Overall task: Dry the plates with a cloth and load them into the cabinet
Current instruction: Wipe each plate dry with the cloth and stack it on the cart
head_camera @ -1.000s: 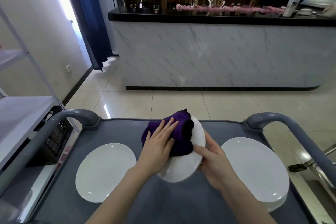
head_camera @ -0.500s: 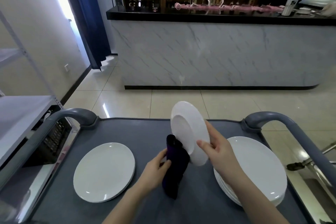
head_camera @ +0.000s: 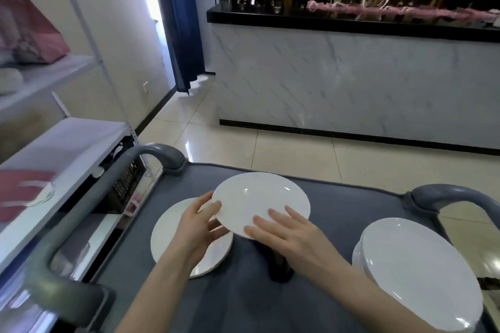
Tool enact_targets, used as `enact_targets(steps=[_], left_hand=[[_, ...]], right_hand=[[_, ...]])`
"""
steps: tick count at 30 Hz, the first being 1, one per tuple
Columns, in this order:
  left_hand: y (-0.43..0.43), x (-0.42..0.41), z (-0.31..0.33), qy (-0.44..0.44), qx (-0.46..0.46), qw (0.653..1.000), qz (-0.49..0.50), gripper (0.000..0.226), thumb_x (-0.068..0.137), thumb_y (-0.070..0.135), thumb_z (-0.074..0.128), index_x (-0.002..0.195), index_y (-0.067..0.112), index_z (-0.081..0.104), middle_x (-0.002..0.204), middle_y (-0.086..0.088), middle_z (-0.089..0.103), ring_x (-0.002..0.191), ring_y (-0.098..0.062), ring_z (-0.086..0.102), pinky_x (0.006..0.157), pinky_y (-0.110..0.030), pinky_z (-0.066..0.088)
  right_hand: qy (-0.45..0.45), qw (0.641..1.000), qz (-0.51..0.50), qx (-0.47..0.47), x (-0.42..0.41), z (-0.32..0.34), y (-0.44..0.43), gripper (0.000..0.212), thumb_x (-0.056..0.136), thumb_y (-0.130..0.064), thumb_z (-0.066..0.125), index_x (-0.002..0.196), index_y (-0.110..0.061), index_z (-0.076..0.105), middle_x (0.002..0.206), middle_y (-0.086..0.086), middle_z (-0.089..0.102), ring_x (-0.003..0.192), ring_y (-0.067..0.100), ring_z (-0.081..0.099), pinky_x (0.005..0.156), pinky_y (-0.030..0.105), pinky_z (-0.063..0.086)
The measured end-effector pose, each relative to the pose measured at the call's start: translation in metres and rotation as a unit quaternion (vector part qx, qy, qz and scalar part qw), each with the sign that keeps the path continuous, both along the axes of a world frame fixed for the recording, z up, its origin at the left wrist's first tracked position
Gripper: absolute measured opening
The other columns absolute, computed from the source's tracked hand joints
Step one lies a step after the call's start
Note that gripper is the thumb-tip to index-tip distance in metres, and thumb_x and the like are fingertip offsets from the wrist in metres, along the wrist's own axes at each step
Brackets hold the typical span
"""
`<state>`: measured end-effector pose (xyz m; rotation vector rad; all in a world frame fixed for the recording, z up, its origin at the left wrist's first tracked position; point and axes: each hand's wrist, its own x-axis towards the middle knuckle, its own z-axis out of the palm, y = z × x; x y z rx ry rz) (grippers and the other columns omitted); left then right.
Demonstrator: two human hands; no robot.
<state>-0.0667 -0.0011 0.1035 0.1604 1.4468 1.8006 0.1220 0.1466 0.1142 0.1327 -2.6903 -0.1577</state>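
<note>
I see both hands gripping one plate (head_camera: 259,201), face up, nearly level: left hand (head_camera: 198,227) at its left rim, right hand (head_camera: 290,234) at its near edge.

A round white ceramic plate (head_camera: 261,201) is held nearly level above another white plate (head_camera: 173,235) lying flat. A dark purple cloth (head_camera: 280,265) lies bunched beneath. White plates (head_camera: 422,270) are stacked rightward.

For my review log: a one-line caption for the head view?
Both hands hold a plate over the left plate on the cart.
</note>
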Motion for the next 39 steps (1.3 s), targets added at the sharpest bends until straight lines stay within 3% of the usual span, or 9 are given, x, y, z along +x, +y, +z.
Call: enact_targets(steps=[3,6,8,11,20,25,29,32,39], left_hand=[[-0.017,-0.009,-0.011,0.004,-0.013,0.997,0.072,0.034,0.092,0.002,0.058,0.121,0.019,0.062,0.099,-0.007,0.076,0.077,-0.025,0.073,0.063,-0.037,0.059],[-0.04,-0.023,-0.024,0.018,-0.025,0.992,0.124,0.036,0.092,0.001,0.058,0.118,0.025,0.062,0.099,-0.008,0.075,0.079,-0.025,0.071,0.061,-0.037,0.058],[-0.054,-0.033,-0.033,0.022,-0.038,0.988,0.146,0.037,0.093,0.0,0.057,0.117,0.028,0.062,0.105,-0.009,0.072,0.083,-0.028,0.069,0.061,-0.037,0.058],[-0.072,-0.045,-0.049,0.021,-0.056,0.986,0.158,0.04,0.094,0.0,0.056,0.123,0.028,0.058,0.112,-0.008,0.07,0.09,-0.03,0.068,0.063,-0.039,0.058],[-0.097,-0.063,-0.085,0.023,-0.097,0.982,0.159,0.042,0.097,0.002,0.053,0.126,0.032,0.054,0.109,-0.007,0.071,0.07,-0.016,0.069,0.053,-0.032,0.055],[-0.099,-0.069,-0.095,0.071,-0.139,0.978,0.135,0.051,0.095,-0.004,0.05,0.127,0.034,0.056,0.111,0.0,0.071,0.09,-0.02,0.069,0.058,-0.029,0.056],[-0.101,-0.079,-0.096,0.137,-0.18,0.967,0.113,0.054,0.091,-0.007,0.053,0.129,0.032,0.057,0.111,0.007,0.07,0.097,-0.003,0.065,0.07,-0.019,0.052],[-0.101,-0.082,-0.098,0.172,-0.208,0.958,0.1,0.053,0.089,-0.004,0.053,0.126,0.033,0.059,0.112,0.015,0.067,0.105,-0.009,0.062,0.085,-0.031,0.053],[-0.092,-0.084,-0.105,0.237,-0.283,0.926,0.075,0.05,0.087,-0.002,0.057,0.127,0.026,0.061,0.103,0.002,0.044,0.088,-0.011,0.055,0.085,-0.027,0.041]], right_hand=[[-0.068,0.99,-0.05,-0.117,-0.02,-0.007,-0.004,0.064,0.081,-0.004,0.07,0.14,-0.026,0.055,0.154,0.0,0.041,0.145,0.028,0.035,0.116,0.053,0.031],[-0.142,0.895,-0.097,-0.412,-0.03,-0.01,-0.004,0.082,0.089,-0.02,0.065,0.149,-0.05,0.017,0.163,-0.017,-0.002,0.151,0.006,-0.008,0.122,0.024,0.01],[-0.112,0.79,-0.124,-0.589,-0.042,-0.016,-0.008,0.087,0.087,-0.014,0.067,0.148,-0.051,0.017,0.157,-0.023,0.013,0.147,0.0,0.012,0.103,0.001,0.028],[-0.1,0.677,-0.21,-0.698,-0.071,-0.029,-0.021,0.08,0.089,-0.006,0.068,0.155,-0.022,0.026,0.15,-0.005,0.041,0.129,0.008,0.048,0.093,0.014,0.045],[-0.082,0.597,-0.333,-0.725,-0.127,-0.062,-0.042,0.033,0.081,0.011,0.06,0.109,-0.002,0.07,0.099,0.011,0.074,0.1,0.033,0.069,0.095,0.05,0.053],[-0.077,0.583,-0.348,-0.73,-0.136,-0.082,-0.045,0.048,0.076,0.019,0.054,0.114,-0.005,0.069,0.102,0.01,0.074,0.1,0.028,0.069,0.094,0.047,0.055],[-0.07,0.592,-0.358,-0.719,-0.139,-0.091,-0.052,0.051,0.072,0.019,0.051,0.104,-0.015,0.071,0.096,0.004,0.076,0.095,0.023,0.071,0.091,0.046,0.057],[-0.072,0.598,-0.372,-0.706,-0.14,-0.097,-0.056,0.051,0.071,0.019,0.051,0.097,-0.02,0.071,0.092,0.005,0.075,0.093,0.027,0.07,0.09,0.047,0.056],[-0.071,0.601,-0.409,-0.683,-0.139,-0.098,-0.058,0.053,0.072,0.016,0.05,0.088,-0.031,0.066,0.082,-0.002,0.073,0.085,0.024,0.07,0.084,0.044,0.058]])
